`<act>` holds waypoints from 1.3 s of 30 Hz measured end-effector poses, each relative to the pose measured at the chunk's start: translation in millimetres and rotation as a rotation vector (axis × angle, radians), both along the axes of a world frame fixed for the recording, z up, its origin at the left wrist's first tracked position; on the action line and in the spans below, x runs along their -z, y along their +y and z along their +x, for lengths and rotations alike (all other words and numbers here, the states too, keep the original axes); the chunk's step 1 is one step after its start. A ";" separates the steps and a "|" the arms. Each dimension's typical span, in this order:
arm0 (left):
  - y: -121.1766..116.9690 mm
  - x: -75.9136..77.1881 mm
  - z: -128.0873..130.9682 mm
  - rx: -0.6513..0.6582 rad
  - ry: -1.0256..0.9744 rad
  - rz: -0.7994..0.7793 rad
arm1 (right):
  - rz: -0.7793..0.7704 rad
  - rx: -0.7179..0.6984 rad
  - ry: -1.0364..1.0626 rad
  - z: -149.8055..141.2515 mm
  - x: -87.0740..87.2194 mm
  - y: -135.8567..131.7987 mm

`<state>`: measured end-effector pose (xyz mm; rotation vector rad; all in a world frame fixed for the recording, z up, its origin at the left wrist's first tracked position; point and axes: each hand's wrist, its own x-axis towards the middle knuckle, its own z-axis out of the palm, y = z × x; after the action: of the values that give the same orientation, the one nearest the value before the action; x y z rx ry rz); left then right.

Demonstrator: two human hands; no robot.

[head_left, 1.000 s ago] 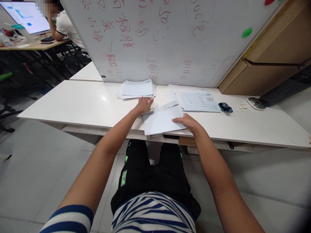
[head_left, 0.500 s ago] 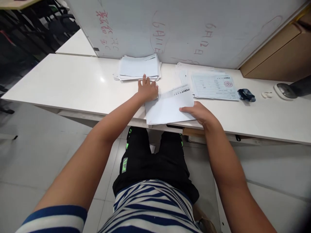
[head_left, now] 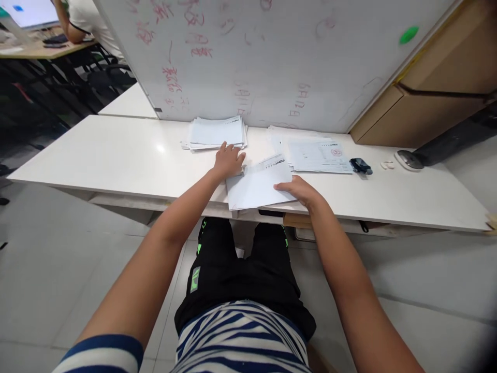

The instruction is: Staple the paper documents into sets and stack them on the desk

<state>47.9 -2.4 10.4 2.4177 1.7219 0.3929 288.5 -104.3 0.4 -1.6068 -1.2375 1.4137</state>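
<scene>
A white paper sheet (head_left: 258, 187) with a bold black heading at its upper right corner lies slanted near the desk's front edge. My right hand (head_left: 301, 190) grips its right side, thumb on top and the other fingers hidden underneath. At the sheet's upper left corner is my left hand (head_left: 230, 161), palm down with its fingers stretched apart; whether its thumb pinches the corner is hidden. Just beyond those fingertips sits a stack of similar papers (head_left: 215, 130). To the right, printed forms (head_left: 320, 155), the top one with a red round stamp, lie spread in a pile.
Right of the forms are a dark wristwatch-like object (head_left: 361, 166), small white pieces (head_left: 387, 165) and a computer mouse (head_left: 409, 160). A whiteboard (head_left: 272, 62) with red writing stands behind the white desk (head_left: 116, 155). Cardboard boxes (head_left: 427, 116) stand right. Another person (head_left: 93, 23) sits far left.
The view has tilted up and shifted, showing more whiteboard and a person at the far left. Both hands and the sheet keep nearly the same places on the desk.
</scene>
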 end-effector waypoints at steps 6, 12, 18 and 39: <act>-32.3 -31.3 -11.5 -0.051 -0.190 0.291 | 0.070 0.049 0.086 -2.0 1.0 -5.8; -64.3 -7.0 -43.1 -0.021 -0.172 0.179 | 0.384 0.547 0.008 -8.9 26.8 -11.4; -65.9 16.3 -55.2 0.059 -0.174 0.073 | 0.468 0.573 0.160 -6.9 40.6 -10.4; -66.1 12.0 -52.7 0.016 -0.154 0.021 | 0.394 0.434 0.012 -8.7 29.2 -17.1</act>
<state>-4.8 -68.5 -1.6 2.3455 1.6402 0.5814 279.8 -121.4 -28.8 -1.4711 -1.0034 0.8482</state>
